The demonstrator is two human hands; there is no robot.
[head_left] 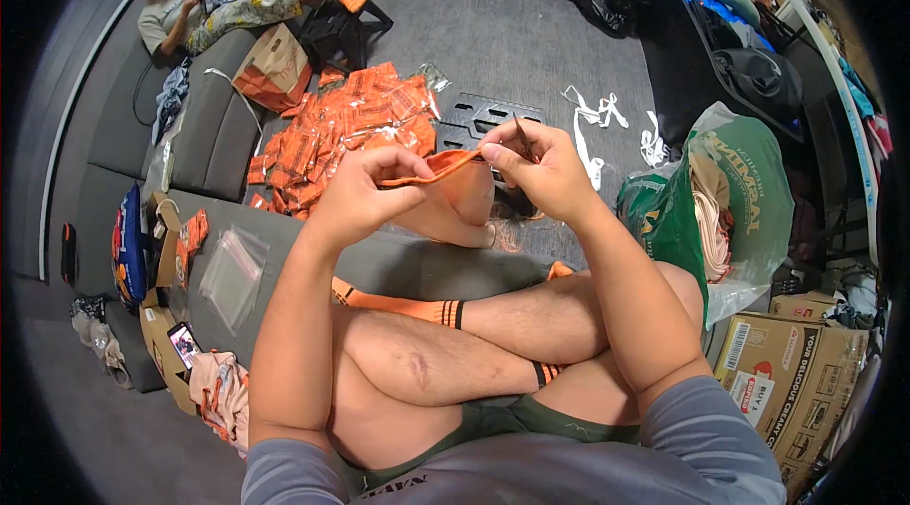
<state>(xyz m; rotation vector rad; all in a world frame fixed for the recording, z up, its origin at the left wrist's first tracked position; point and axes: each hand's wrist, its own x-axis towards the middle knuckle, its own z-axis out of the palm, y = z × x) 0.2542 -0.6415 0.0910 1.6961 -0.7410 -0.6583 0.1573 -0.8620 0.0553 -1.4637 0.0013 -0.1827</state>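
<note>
A peach cloth piece with a bright orange edge (458, 196) hangs between my hands, above my crossed legs. My left hand (377, 185) pinches the orange edge at its left end, thumb against fingers. At the other end my right hand (533, 162) grips the edge between thumb and forefinger. A slim dark pointed tool (523, 138) sticks up from the same right hand; it looks like small thread snips, but most of it is hidden by the fingers. The cloth's lower part droops toward the seat edge.
Ahead lies a heap of orange packets in clear plastic (355, 126), beside a black plastic step stool (483, 112). A green bag of folded cloth (749, 192) stands right, above cardboard boxes (796, 382). Clear sleeves (234, 279) lie left. Another person (213, 17) sits far left.
</note>
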